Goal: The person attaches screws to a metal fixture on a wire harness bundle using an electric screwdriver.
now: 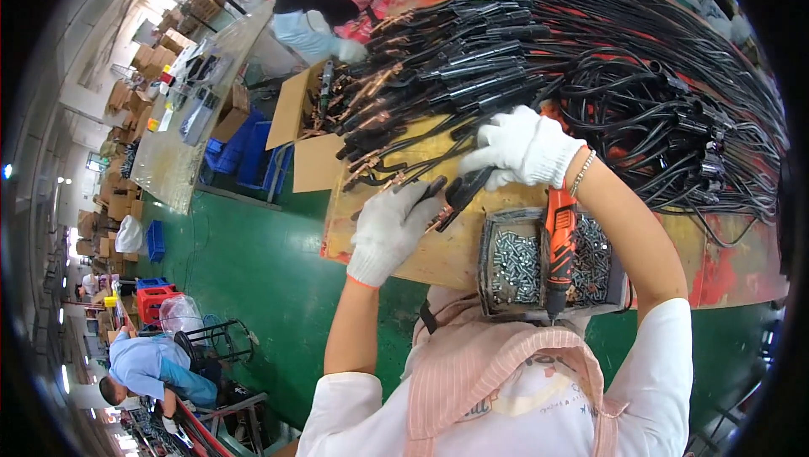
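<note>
Both my hands wear white knit gloves and meet at the table's near edge over a black-and-copper cable clamp point(460, 191). My left hand point(392, 228) is closed round its copper end, with the fingers partly covering it. Black handle sleeve is pinched in my right hand point(521, 150), which has its fingers curled over the top. An orange and black power screwdriver point(560, 242) lies across the screw bin just below my right wrist, its tip toward my body. The bin point(486, 267) holds many small silver screws in two compartments.
Rows of similar black-and-copper clamps point(480, 61) with long black cables cover the wooden table point(438, 259). Coiled cables point(624, 94) lie at the right. An opened cardboard box point(291, 111) stands at the far left corner. A co-worker point(324, 2) is across the table; another person point(160, 364) is lower left.
</note>
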A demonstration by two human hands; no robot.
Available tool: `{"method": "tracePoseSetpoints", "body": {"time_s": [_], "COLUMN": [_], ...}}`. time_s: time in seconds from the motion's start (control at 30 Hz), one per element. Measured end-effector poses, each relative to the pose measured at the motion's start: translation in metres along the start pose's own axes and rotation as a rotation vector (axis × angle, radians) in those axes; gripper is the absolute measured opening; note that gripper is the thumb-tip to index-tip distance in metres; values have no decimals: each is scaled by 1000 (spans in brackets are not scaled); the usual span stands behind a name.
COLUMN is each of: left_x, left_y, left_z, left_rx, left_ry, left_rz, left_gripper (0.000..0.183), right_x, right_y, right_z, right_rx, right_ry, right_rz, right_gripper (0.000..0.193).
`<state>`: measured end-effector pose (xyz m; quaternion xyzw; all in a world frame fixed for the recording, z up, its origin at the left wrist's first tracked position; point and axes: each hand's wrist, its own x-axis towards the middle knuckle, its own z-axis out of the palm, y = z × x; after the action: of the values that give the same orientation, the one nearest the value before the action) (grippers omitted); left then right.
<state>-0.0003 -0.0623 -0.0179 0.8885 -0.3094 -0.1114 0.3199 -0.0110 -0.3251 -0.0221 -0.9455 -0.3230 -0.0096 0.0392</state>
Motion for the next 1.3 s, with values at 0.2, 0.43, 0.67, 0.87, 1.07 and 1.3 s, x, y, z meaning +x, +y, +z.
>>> {"method": "tracePoseSetpoints", "body": {"time_s": [0.2,0.43,0.67,0.87,1.07,1.3], "left_x": [3,-4,0,5,14,13], "left_y": [-14,30,85,75,70,31], "left_z": [61,67,92,118,126,122], "left_rx": [-635,-1135,-1157,-606,-913,-1791], "left_ry": [237,-315,-409,101,-26,57], "left_rz": [-90,-275,-160,256,11,-476], "left_gripper": [29,87,72,89,68,22], "right_x": [-5,-57,-48,-37,-29,-116], "right_y": [-31,-47,-43,-49,-58,-112], "right_z": [-15,-12,-7,-23,-3,28], "right_rx": [-106,571,2380,1951,1228,251], "right_ry": [201,977,1263,1421,1161,538], "right_rz": [-91,453,380,566,841,1045], "right_gripper": [40,49,18,7,59,62]}}
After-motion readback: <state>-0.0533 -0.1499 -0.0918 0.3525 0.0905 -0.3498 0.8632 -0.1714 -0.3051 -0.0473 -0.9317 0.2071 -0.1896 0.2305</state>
